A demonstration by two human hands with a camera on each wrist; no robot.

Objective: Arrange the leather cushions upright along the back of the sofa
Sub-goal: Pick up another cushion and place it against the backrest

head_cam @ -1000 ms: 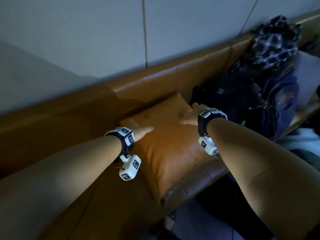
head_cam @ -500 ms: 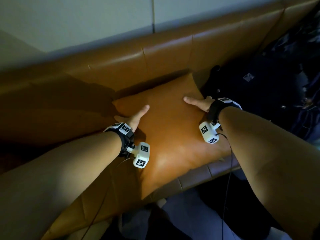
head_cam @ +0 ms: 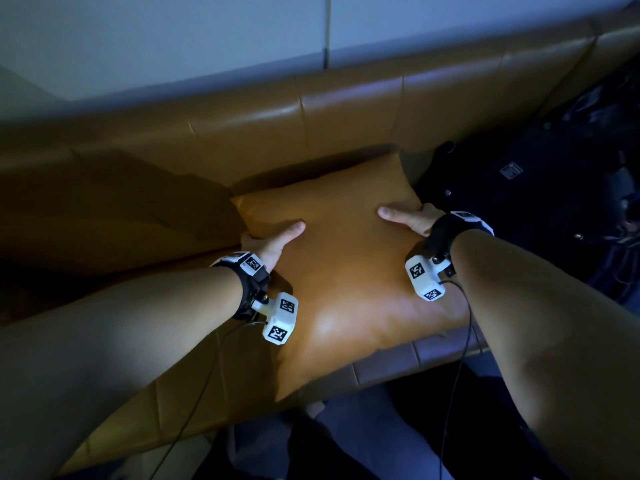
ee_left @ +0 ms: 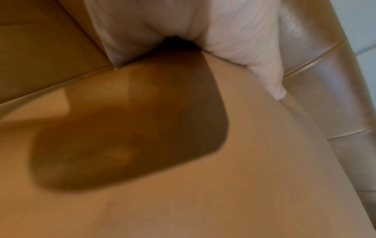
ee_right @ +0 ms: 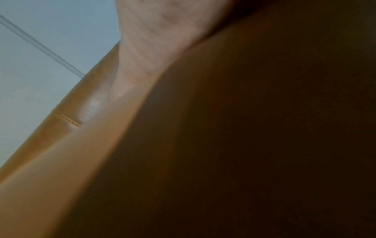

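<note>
While both hands grip one cushion by its sides, the thumbs lie flat on its top face and the other fingers drop out of sight over the edges. The left hand holds the edge at 9 o'clock, thumb pointing toward 2 o'clock; in the left wrist view its palm presses down on the tan leather and casts a dark shadow on it. The right hand holds the edge at 3 o'clock, thumb pointing toward 9 o'clock; in the right wrist view its thumb lies along the leather, and most of that picture is dark. Neither wrist view shows how the hidden fingers curl under the cushion.

Each wrist wears a black band with a white camera block, and thin black cables trail from the blocks toward 6 o'clock.

The cushion lies flat on the sofa seat, not upright. Its far edge at 12 o'clock sits close to the backrest, with a dark gap between them, and its near corner at 6 o'clock hangs over the front of the seat.

Just beside the cushion at 3 o'clock, a heap of dark clothing rests on the sofa. Beyond the backrest at 12 o'clock stands a pale panelled wall.
</note>
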